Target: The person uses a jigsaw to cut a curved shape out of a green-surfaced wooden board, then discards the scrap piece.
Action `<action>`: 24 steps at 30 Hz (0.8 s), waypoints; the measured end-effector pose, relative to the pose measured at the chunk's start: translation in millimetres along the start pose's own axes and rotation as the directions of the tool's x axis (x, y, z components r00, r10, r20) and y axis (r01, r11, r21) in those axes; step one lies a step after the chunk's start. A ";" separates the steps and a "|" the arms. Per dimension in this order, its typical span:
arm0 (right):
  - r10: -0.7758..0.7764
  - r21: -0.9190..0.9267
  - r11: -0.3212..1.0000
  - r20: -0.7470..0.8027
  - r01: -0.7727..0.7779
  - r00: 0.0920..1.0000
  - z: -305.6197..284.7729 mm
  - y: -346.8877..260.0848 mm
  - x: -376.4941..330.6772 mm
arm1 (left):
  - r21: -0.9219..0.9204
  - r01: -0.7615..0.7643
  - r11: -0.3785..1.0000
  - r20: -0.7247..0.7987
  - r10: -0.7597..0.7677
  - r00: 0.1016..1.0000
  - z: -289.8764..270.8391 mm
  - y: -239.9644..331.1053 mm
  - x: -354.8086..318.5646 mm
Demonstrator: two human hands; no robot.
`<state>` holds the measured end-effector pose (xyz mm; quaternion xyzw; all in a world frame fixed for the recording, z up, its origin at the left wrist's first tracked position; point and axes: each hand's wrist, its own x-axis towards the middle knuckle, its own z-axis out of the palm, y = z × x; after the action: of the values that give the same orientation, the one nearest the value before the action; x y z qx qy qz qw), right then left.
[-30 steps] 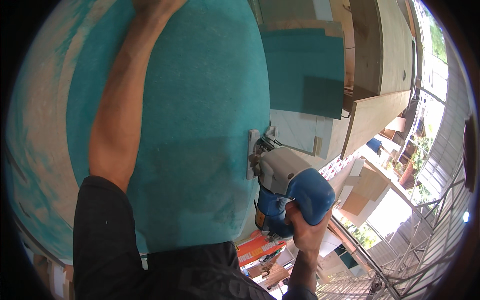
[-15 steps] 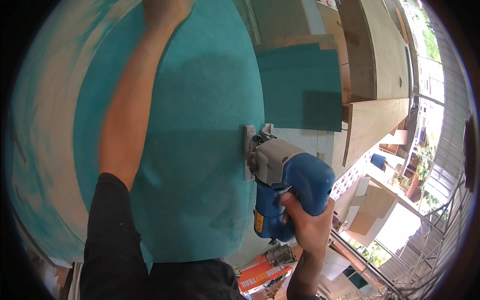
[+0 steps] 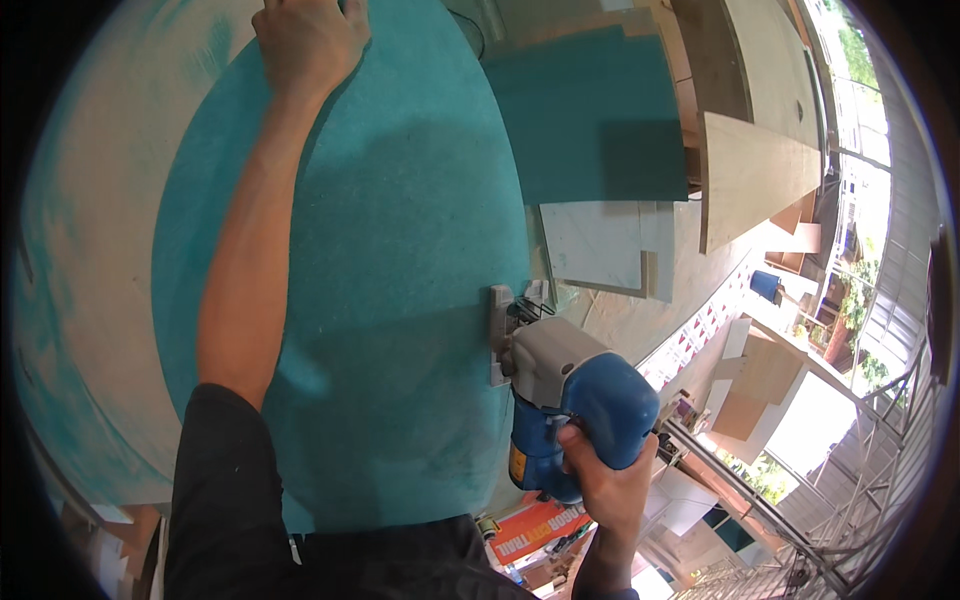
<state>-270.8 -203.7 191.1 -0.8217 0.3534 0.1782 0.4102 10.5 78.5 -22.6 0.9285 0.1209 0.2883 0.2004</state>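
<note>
A large teal board [image 3: 400, 240] with curved sides lies in front of me. My right hand [image 3: 612, 490] is wrapped round the handle of a blue and grey jigsaw [image 3: 575, 375]. The jigsaw's shoe sits on the board's right edge, its body sticking out past that edge; the blade is hidden. My left hand [image 3: 312, 50] rests on the far left part of the board with thumb and fingers apart. Some of its fingertips are cut off by the picture's top edge. Beneath the board on the left shows a pale surface [image 3: 110, 300] streaked with teal.
To the right lie a teal panel [image 3: 600, 120], a white sheet [image 3: 595, 245] and plywood pieces [image 3: 755, 170]. An orange box [image 3: 540, 527] stands low, near my body. Farther right are brown and white boards [image 3: 755, 385] and a metal lattice frame [image 3: 840, 490].
The jigsaw and my right hand have come lower in the picture, along the board's right edge. More of my left hand shows now. The whole view has shifted a little.
</note>
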 end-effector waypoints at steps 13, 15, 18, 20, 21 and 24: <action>0.079 0.008 0.997 -0.014 -0.078 0.997 -8.5 4.2 -7.8 | -0.009 -0.003 1.000 0.039 0.003 0.999 -14.1 4.3 -7.9; 0.060 0.004 0.998 -0.006 -0.060 0.998 -9.9 6.6 -6.0 | -0.001 -0.002 1.000 0.034 0.002 0.999 -17.2 3.8 -6.0; 0.074 -0.007 0.997 -0.017 -0.074 0.997 -12.0 6.7 -6.5 | -0.023 -0.008 1.000 0.027 0.009 1.000 -9.7 8.7 -10.1; 0.080 -0.012 0.997 -0.016 -0.080 0.997 -13.4 4.9 -5.9 | -0.031 -0.022 0.999 0.009 0.023 1.000 -3.4 10.4 -14.0; 0.062 0.007 0.998 0.040 -0.062 0.997 -11.3 0.3 -6.1 | 0.016 -0.034 0.999 -0.003 0.034 0.999 -22.8 -1.0 -3.2; 0.060 -0.003 0.998 0.042 -0.059 0.997 -11.4 0.5 -4.6 | -0.007 -0.027 1.000 0.003 0.027 1.000 -13.8 6.7 -7.1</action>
<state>-274.3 -211.0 200.4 -0.8072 0.3689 0.2078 0.4113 -2.6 74.3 -12.7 0.9298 0.1070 0.2898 0.2001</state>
